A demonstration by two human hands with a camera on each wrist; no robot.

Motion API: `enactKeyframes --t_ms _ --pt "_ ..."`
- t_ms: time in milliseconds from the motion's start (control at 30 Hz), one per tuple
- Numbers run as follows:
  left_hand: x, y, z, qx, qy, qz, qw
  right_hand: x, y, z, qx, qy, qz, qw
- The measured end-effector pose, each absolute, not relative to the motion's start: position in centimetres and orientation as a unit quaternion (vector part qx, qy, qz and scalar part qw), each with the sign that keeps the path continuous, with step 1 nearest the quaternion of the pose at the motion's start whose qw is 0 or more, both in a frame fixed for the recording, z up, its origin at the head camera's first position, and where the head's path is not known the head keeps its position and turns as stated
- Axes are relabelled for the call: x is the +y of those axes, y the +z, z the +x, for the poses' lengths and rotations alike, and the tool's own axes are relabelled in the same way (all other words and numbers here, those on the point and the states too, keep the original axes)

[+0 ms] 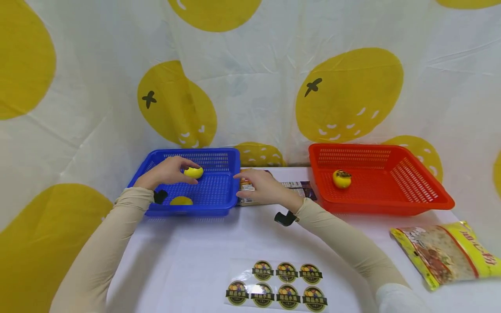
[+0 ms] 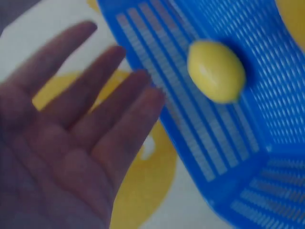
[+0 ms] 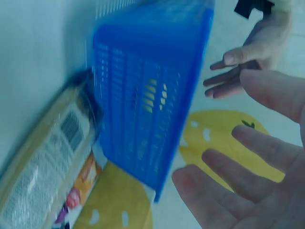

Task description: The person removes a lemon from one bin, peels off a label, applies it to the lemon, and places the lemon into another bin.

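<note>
My left hand (image 1: 169,170) hovers over the left part of a blue basket (image 1: 209,191), fingers spread and holding nothing. Close by its fingertips in the head view, a lemon (image 1: 194,173) lies inside that basket; the left wrist view shows the lemon (image 2: 217,71) apart from the fingers. Another yellow fruit (image 1: 181,201) sits near the basket's front wall, partly hidden by the rim. Just off the basket's right side is my right hand (image 1: 263,187), its fingers loosely extended with nothing in them. Packaged goods (image 1: 250,201) lie on the table behind this hand, which covers part of them.
To the right stands a red basket (image 1: 375,206) containing a yellow fruit (image 1: 342,179) with a dark label on it. A clear sheet of round black stickers (image 1: 287,276) lies at the front. A yellow food bag (image 1: 450,254) rests at far right. Behind everything hangs a fruit-print cloth (image 1: 258,104).
</note>
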State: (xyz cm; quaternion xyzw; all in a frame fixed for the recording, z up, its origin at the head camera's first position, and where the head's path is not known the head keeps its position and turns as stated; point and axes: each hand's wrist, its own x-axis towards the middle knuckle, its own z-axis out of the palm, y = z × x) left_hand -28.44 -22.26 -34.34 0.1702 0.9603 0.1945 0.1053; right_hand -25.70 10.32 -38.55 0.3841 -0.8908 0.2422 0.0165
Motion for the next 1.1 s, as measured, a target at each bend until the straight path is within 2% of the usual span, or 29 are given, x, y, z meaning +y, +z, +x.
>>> enactKeyframes --t_ms 100,333,700,1100 --pt "-23.0 -34.8 -29.4 0.958 0.181 0.183 0.126 9.4 -38.8 -25.6 -0.894 0.227 0.385 0.017" --pt "-24.2 -36.5 -31.0 0.944 0.187 0.177 0.209 8.2 -39.5 -25.1 -0.911 0.204 0.358 -0.003" --pt "-25.8 -37.8 -31.3 0.917 0.18 0.146 0.324 8.2 -40.1 -25.0 -0.915 0.211 0.343 -0.004" --pt "-26.1 -38.8 -31.6 0.9 0.174 0.137 0.375 7.8 -40.4 -25.0 -0.911 0.224 0.345 -0.014"
